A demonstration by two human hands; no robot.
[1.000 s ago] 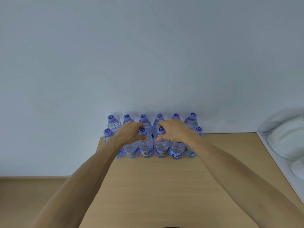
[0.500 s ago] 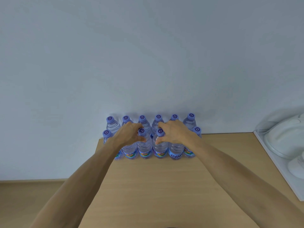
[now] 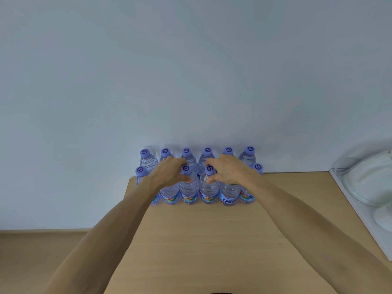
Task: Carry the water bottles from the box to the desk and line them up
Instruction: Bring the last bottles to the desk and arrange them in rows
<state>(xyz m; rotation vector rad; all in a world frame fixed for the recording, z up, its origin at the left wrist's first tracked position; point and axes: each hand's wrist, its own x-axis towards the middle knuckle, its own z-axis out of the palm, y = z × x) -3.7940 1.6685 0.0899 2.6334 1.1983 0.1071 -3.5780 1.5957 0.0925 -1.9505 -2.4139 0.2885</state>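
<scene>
from the head camera, the water bottles (image 3: 197,177) are standing upright in two rows at the far edge of the wooden desk (image 3: 207,240), right against the pale wall (image 3: 191,71). the back row is showing six purple caps; the front row is sitting just before it, bottles touching side to side, with coloured labels low on their bodies.

the left hand (image 3: 169,172) is reaching in over the front row, its fingers curling round the neck of the front-row bottle (image 3: 188,187) left of centre, thumb pressing on the near side just under the cap. the right hand (image 3: 229,170) is doing the mirror of that on the neighbouring bottle (image 3: 209,188), fingers bending over the shoulder and thumb coming in from the near side. how tightly either hand is closing is hard to judge, since the fingertips are hiding behind the bottles; both seem to be gripping rather than merely resting. both forearms are stretching across the desk from the bottom of the view.

at the right edge, a white tray (image 3: 360,209) is lying beside the desk, holding rounded white items (image 3: 369,183) that are too blurred to identify.
</scene>
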